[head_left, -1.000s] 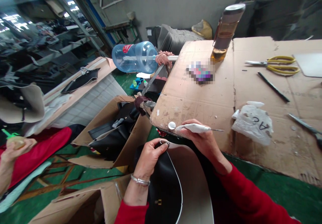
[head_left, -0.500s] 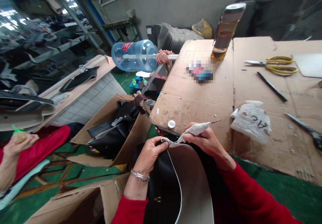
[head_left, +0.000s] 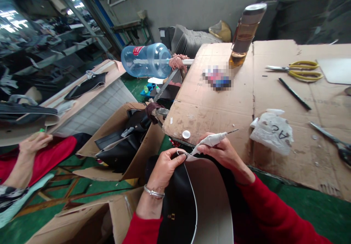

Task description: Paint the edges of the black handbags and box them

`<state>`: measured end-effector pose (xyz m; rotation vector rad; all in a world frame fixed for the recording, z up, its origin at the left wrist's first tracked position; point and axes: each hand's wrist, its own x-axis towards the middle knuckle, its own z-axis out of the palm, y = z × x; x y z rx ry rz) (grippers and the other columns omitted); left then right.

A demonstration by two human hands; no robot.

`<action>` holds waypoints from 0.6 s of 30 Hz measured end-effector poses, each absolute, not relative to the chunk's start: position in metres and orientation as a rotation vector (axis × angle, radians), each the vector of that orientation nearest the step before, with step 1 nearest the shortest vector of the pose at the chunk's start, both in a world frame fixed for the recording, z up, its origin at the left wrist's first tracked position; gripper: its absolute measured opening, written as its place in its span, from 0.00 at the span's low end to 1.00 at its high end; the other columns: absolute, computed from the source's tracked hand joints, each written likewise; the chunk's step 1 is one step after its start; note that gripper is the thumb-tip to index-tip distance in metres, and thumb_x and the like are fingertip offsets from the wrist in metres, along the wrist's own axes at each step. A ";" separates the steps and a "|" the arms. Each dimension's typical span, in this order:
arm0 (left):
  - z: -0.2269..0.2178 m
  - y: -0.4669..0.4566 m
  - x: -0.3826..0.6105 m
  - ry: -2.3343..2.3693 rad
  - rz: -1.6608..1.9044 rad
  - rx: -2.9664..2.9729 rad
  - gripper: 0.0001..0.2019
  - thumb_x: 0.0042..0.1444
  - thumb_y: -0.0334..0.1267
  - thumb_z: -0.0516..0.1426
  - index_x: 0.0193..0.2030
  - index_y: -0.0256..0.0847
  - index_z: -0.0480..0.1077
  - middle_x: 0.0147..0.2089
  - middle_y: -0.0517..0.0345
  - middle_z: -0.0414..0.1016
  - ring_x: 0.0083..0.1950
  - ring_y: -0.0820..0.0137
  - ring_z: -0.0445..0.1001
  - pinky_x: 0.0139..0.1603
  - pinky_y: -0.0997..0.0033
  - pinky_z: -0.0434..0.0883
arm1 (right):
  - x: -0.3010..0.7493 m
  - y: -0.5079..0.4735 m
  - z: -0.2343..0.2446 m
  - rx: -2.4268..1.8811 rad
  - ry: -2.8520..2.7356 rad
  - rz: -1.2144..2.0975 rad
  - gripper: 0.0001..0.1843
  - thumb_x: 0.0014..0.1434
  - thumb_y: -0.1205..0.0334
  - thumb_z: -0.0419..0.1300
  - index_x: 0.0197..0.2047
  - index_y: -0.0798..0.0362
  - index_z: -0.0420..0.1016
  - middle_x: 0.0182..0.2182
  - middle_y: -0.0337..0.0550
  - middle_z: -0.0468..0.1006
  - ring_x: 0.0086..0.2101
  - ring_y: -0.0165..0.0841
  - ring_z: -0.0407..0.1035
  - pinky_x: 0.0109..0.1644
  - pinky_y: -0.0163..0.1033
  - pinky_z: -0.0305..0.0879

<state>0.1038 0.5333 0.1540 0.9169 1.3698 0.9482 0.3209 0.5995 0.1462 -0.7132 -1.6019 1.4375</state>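
Observation:
My left hand (head_left: 165, 168) pinches the top corner of a black leather bag (head_left: 175, 204), its pale lining (head_left: 211, 193) facing right. A gold-coloured clasp shows on the black side. At my left fingertips is a small loop, too fine to identify. My right hand (head_left: 219, 151) grips a white-wrapped pointed tool (head_left: 212, 140). Its tapered white end meets the bag's edge close to my left thumb; a thin metal pin sticks out of the other end. The exact contact point is hidden by its small size.
A cardboard-covered table (head_left: 208, 109) holds yellow-handled scissors (head_left: 301, 70), dark scissors (head_left: 331, 138), a plastic bag (head_left: 272, 130), a white cap (head_left: 186, 134) and a drink bottle (head_left: 245, 35). Cartons (head_left: 153, 152) stand left of it. A co-worker's hand (head_left: 35, 143) is at far left.
My hands hold nearly the same pose, the tool staying at the bag's edge. At far left, the co-worker's hand has moved right and slightly up.

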 end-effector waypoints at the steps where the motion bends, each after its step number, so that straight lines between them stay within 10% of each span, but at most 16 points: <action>1: 0.153 0.533 0.105 1.387 0.956 0.915 0.09 0.52 0.42 0.69 0.35 0.38 0.83 0.36 0.55 0.81 0.39 0.66 0.74 0.46 0.70 0.68 | 0.321 0.600 0.146 -0.708 -1.617 1.425 0.14 0.66 0.52 0.68 0.36 0.55 0.80 0.29 0.41 0.76 0.29 0.32 0.69 0.31 0.35 0.62; 18: 0.147 0.517 0.103 1.474 1.134 0.631 0.11 0.43 0.39 0.71 0.31 0.36 0.80 0.29 0.58 0.77 0.30 0.71 0.71 0.34 0.74 0.66 | 0.323 0.590 0.151 -0.777 -1.316 1.511 0.10 0.61 0.54 0.71 0.40 0.52 0.81 0.30 0.41 0.81 0.29 0.33 0.73 0.32 0.35 0.68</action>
